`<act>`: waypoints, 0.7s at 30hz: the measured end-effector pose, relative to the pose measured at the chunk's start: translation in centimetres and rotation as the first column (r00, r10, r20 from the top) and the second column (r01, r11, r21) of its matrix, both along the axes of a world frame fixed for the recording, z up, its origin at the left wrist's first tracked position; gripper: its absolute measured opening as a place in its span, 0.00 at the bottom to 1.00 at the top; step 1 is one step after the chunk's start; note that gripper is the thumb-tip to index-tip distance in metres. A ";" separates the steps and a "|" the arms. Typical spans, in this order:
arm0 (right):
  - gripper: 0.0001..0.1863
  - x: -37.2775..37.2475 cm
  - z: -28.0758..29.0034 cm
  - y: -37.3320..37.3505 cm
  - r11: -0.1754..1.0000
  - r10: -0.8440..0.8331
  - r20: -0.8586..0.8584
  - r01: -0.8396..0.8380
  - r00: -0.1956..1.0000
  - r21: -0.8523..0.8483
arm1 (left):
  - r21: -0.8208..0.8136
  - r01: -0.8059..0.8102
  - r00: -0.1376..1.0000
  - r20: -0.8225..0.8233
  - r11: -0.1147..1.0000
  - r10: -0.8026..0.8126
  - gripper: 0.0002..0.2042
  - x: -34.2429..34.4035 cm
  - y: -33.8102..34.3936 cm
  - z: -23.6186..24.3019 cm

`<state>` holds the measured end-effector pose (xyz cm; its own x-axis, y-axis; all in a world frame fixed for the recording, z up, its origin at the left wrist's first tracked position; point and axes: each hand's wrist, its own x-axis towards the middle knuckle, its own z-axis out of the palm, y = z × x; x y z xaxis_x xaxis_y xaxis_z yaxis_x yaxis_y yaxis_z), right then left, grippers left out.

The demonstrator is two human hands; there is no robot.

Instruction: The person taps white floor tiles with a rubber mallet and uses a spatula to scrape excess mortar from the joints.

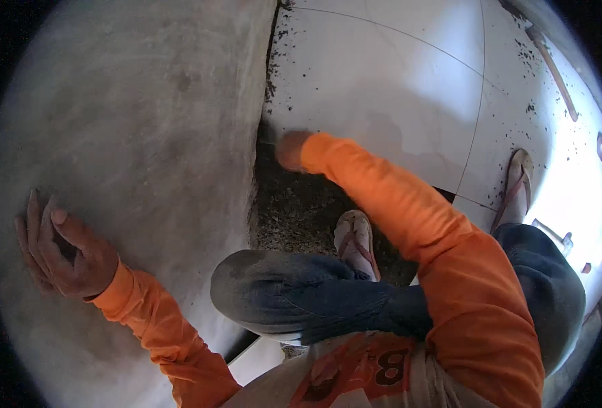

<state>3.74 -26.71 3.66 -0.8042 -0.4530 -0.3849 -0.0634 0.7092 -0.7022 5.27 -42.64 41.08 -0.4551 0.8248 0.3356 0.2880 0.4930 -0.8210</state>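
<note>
My left hand (68, 257) is at the grey cement surface (144, 122) on the left, fingers stretched and slightly bent, thumb apart, with nothing in it. My right hand (291, 151) is low over the near edge of the white floor tiles (369, 81), where they meet a dark, rough patch of bare floor (287, 211). Motion blurs this hand and its fingers are hidden, so I cannot make out whether it holds anything. Close beside it runs the bottom edge of the grey surface.
My sandalled feet stand on the bare patch (357, 245) and on the tiles (517, 180). A long-handled hammer (553, 71) lies at the far right. Another hammer-like tool (554, 234) lies near my right knee. Dark crumbs are scattered over the tiles.
</note>
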 end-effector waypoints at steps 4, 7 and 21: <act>0.09 -5.2 1.3 6.6 0.901 0.427 -0.313 -0.372 0.848 0.224 | -0.047 -0.021 0.998 0.053 0.999 0.024 0.10 0.5 0.1 0.2; 0.07 -12.0 2.9 7.5 0.930 0.249 -0.450 -0.081 0.858 0.360 | 0.065 0.047 0.991 0.122 0.997 -0.055 0.11 0.6 -0.2 0.4; 0.18 12.7 7.6 1.6 0.933 0.180 0.335 -0.052 0.925 -0.357 | 0.073 0.134 0.988 0.069 0.988 -0.139 0.15 -0.9 -0.3 0.2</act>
